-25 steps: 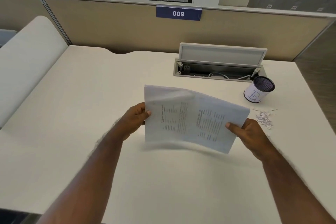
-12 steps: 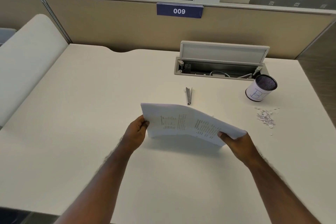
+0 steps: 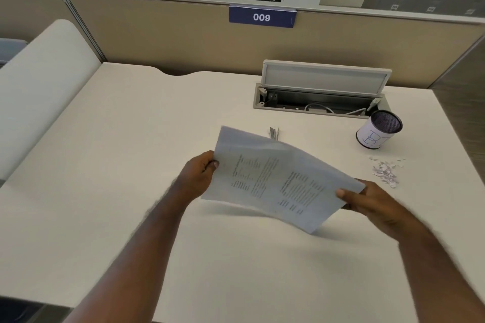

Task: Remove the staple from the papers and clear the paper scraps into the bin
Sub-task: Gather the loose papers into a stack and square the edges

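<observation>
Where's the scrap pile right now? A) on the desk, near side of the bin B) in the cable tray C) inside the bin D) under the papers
A: the paper scraps lie loose on the desk, on the near side of the mesh bin, clear of the papers held by both hands.

Both hands [image 3: 199, 176] grip the papers [image 3: 278, 178] tilted above the desk [image 3: 105, 165]; print blurred, seemingly text.

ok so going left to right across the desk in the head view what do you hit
left hand → papers held by both hands → right hand → paper scraps. The mesh bin stands behind the scraps, the metal staple remover behind the papers.
</observation>
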`<action>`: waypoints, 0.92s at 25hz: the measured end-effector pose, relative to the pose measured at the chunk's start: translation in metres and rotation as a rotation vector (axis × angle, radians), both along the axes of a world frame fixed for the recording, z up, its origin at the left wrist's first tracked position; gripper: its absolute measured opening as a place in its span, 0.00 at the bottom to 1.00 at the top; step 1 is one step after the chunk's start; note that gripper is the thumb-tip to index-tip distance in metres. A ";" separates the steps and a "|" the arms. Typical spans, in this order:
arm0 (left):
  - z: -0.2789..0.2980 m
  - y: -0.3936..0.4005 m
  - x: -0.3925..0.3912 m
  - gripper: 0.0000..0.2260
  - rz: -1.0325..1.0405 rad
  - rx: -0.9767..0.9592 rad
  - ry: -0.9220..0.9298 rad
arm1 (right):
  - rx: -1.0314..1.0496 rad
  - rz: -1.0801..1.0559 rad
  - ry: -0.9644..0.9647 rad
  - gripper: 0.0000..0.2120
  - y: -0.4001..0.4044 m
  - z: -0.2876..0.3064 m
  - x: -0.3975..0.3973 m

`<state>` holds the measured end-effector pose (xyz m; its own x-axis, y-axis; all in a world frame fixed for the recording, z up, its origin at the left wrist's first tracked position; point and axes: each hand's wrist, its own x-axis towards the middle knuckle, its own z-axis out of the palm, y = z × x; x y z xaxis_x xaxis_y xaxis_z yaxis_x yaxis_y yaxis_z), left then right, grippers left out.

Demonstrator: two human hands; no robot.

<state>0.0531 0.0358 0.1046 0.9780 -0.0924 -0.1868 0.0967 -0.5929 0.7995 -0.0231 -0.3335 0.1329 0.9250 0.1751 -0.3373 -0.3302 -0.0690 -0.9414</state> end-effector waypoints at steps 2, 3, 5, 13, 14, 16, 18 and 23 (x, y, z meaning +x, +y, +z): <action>0.022 0.001 0.013 0.09 -0.133 0.169 0.012 | 0.084 0.164 0.139 0.34 -0.016 0.018 0.006; 0.033 -0.002 0.018 0.09 -0.201 0.237 0.023 | 0.071 0.236 0.184 0.37 -0.020 0.023 0.011; 0.055 -0.013 0.025 0.08 -0.331 0.350 0.036 | -0.053 0.347 0.235 0.36 -0.013 0.026 0.020; 0.078 -0.047 0.037 0.09 -0.564 0.423 0.117 | -0.172 0.221 0.128 0.11 0.044 -0.019 0.021; 0.072 -0.043 0.038 0.11 -0.475 0.351 0.048 | -0.142 0.175 0.129 0.14 0.044 -0.027 0.018; 0.053 -0.030 0.035 0.17 -0.156 0.194 -0.218 | -0.057 0.069 0.151 0.18 0.043 -0.042 0.009; 0.031 -0.019 0.025 0.18 0.160 0.029 -0.297 | 0.040 -0.043 0.198 0.20 0.045 -0.056 -0.002; -0.007 -0.016 -0.009 0.12 0.089 -0.458 0.377 | 0.211 -0.164 0.298 0.37 0.061 -0.083 -0.022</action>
<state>0.0443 0.0201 0.0981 0.8595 -0.1665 -0.4833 0.4570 -0.1732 0.8724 -0.0452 -0.2723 0.0502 0.8137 0.1268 -0.5672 -0.5812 0.1920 -0.7908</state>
